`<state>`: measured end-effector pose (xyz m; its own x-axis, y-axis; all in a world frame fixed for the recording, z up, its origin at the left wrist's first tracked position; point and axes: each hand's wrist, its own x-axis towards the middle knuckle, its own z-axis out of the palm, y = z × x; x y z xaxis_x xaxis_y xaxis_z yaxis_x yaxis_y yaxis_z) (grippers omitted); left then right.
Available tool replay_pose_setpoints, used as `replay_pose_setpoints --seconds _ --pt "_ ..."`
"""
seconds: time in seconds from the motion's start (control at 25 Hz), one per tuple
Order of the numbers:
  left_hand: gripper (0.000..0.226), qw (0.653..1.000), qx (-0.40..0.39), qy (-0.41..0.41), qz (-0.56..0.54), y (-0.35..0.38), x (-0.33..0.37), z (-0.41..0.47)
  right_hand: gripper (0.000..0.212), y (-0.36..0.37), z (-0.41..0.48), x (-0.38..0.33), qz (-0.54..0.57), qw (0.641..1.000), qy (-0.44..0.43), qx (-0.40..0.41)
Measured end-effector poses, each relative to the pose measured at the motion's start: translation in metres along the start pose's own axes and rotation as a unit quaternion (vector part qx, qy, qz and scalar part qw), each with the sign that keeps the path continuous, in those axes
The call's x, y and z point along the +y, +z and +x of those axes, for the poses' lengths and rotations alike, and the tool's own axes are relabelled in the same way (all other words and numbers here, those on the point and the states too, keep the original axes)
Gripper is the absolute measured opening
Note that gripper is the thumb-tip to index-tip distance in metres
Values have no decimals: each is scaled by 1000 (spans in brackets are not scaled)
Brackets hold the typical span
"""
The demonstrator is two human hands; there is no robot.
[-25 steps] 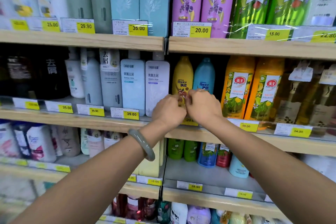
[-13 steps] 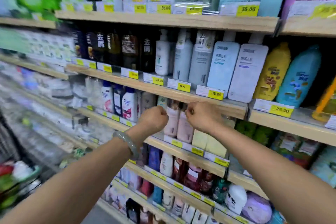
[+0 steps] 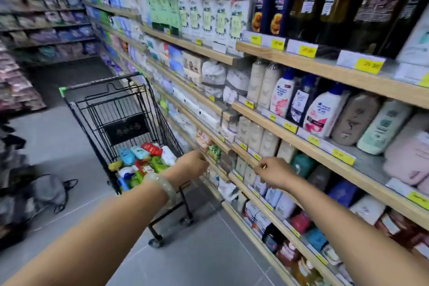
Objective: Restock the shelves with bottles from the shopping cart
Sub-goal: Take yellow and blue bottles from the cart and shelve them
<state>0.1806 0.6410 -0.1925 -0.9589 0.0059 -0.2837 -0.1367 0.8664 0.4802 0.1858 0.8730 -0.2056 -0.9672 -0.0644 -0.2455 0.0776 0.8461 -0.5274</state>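
Left hand (image 3: 193,165): fingers curled, nothing visible in it, out in front of the low shelf edge just right of the cart (image 3: 102,82). Bracelet (image 3: 163,189) on that wrist. Right hand (image 3: 272,174): fingers curled, thumb against forefinger, close to a low shelf lip; can't tell if it pinches anything. Bottles (image 3: 141,160) are piled loose in the cart basket, just left of the left hand and not touching it; well apart from the right hand. Cart is parked tight beside the shelves (image 3: 325,71), which are full of bottles. Heavy blur.
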Motion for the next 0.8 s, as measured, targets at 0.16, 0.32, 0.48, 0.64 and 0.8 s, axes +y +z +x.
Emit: replay_pose_setpoints --seconds 0.16,0.32,0.48,0.64,0.8 --pt "25 997 -10 -70 -27 -15 -84 33 33 45 60 -43 31 997 15 -73" --pt "23 989 -6 -136 -52 -38 -160 87 27 90 152 -90 47 989 22 -142" --pt "22 977 4 -192 -91 -80 -225 153 21 127 244 -144 65 978 30 -195" --pt "23 959 9 -260 -111 -124 -291 217 18 167 336 -211 53 966 28 -251" --pt "15 950 -10 -291 -111 -137 -344 247 12 204 384 -257 66 956 35 -285"
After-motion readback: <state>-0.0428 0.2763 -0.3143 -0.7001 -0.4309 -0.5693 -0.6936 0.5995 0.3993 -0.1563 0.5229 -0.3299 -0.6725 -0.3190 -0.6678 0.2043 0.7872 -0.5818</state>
